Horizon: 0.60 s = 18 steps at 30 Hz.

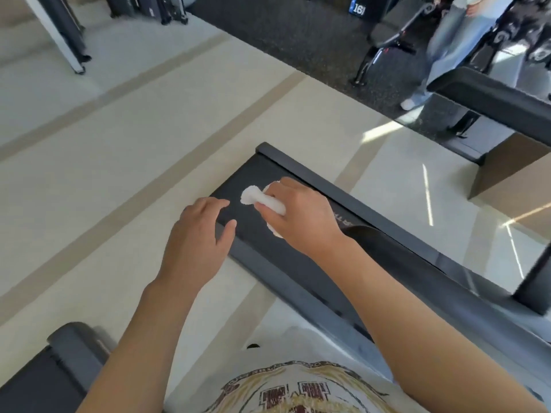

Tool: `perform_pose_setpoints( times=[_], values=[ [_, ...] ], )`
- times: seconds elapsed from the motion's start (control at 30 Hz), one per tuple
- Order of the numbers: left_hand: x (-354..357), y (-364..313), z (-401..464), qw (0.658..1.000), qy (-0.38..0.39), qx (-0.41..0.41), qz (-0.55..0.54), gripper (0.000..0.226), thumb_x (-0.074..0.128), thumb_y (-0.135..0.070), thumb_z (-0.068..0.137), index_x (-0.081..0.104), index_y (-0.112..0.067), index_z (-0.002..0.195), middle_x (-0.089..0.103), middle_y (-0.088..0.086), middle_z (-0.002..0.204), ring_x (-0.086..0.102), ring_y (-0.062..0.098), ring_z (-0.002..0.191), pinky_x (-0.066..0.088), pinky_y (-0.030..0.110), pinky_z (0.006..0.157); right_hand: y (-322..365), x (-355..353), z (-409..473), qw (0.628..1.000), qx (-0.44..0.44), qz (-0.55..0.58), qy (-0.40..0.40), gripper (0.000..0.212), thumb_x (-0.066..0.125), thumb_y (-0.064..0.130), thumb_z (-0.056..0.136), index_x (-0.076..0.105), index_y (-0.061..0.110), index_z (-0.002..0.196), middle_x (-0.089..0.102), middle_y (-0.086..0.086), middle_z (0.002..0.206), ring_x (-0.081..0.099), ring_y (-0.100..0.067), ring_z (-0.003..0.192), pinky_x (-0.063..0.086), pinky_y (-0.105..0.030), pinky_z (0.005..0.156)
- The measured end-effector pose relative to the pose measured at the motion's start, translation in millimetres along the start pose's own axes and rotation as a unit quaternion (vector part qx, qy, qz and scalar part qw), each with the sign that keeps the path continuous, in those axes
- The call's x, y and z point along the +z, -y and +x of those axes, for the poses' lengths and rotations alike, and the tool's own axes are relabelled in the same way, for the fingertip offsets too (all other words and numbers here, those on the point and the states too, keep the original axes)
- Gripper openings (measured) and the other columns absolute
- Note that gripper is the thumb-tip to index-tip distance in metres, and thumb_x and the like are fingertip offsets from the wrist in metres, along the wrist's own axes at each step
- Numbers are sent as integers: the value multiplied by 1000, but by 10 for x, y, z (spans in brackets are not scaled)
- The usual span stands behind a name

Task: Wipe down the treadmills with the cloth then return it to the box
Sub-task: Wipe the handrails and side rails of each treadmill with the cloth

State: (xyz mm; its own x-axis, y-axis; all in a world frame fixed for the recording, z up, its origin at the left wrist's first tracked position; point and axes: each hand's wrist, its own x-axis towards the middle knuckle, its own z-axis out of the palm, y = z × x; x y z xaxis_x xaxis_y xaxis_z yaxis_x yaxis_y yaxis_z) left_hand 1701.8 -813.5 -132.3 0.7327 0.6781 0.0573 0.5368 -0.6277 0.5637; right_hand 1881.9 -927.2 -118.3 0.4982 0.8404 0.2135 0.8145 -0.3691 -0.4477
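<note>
A black treadmill (298, 257) runs from the lower right toward the middle, its belt end near the centre. My right hand (301, 216) grips a small white cloth (253, 196) and holds it down on the belt near the far end. My left hand (198, 234) hovers over the treadmill's left side rail, fingers spread and relaxed, holding nothing. No box is in view.
The end of a second dark treadmill (59, 368) shows at the lower left. A treadmill handrail (492, 99) crosses the upper right. A person in jeans (447, 46) stands among gym machines (387, 40) at the back. Pale floor (134, 144) lies to the left.
</note>
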Motion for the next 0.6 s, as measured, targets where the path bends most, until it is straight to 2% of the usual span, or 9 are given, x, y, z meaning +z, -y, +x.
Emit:
perform_pose_setpoints(
  times=[0.1,0.2,0.27,0.33,0.43,0.5,0.6],
  values=[
    [-172,284,-51,998,-37,-55,-3,42,54,-36,105,57,-20,143,56,-6,145,50,18,131,47,38,104,286,186,324,998,-18,3,52,47,35,66,98,67,33,86,60,7,80,59,-12,73,53,-32,61],
    [-304,578,-79,992,-69,-104,-5,38,56,-33,105,58,-21,141,56,-8,142,51,17,128,48,37,98,517,348,613,995,-26,57,82,43,47,63,98,61,28,78,60,7,82,60,-12,70,51,-28,62],
    [-371,766,-49,987,-88,-135,-3,36,58,-33,105,59,-22,139,56,-9,140,51,18,124,49,38,94,628,493,817,989,-41,80,115,32,56,54,100,54,32,76,58,8,81,59,-12,70,47,-27,62],
    [-434,933,40,981,-103,-163,4,35,58,-33,104,60,-22,138,56,-9,139,52,19,124,50,40,94,722,679,1050,984,-56,102,137,32,61,50,100,49,33,77,57,8,80,58,-12,71,46,-27,62],
    [-574,1101,238,971,-126,-205,5,35,58,-32,104,61,-21,137,57,-8,139,51,20,126,49,41,97,873,909,1449,976,-65,116,174,41,58,57,100,45,31,72,58,7,77,57,-10,66,48,-29,61],
    [-702,1162,391,964,-148,-223,6,34,58,-32,104,62,-22,136,57,-10,137,52,18,122,50,40,92,969,980,1723,971,-78,120,190,45,57,59,99,41,29,69,53,6,74,52,-11,63,39,-28,57],
    [-900,1234,609,955,-174,-241,14,33,59,-30,104,63,-21,135,58,-11,134,54,18,113,46,35,84,1059,1000,2084,964,-99,144,203,41,58,51,99,42,28,70,50,6,73,49,-11,63,30,-25,56]
  ],
)
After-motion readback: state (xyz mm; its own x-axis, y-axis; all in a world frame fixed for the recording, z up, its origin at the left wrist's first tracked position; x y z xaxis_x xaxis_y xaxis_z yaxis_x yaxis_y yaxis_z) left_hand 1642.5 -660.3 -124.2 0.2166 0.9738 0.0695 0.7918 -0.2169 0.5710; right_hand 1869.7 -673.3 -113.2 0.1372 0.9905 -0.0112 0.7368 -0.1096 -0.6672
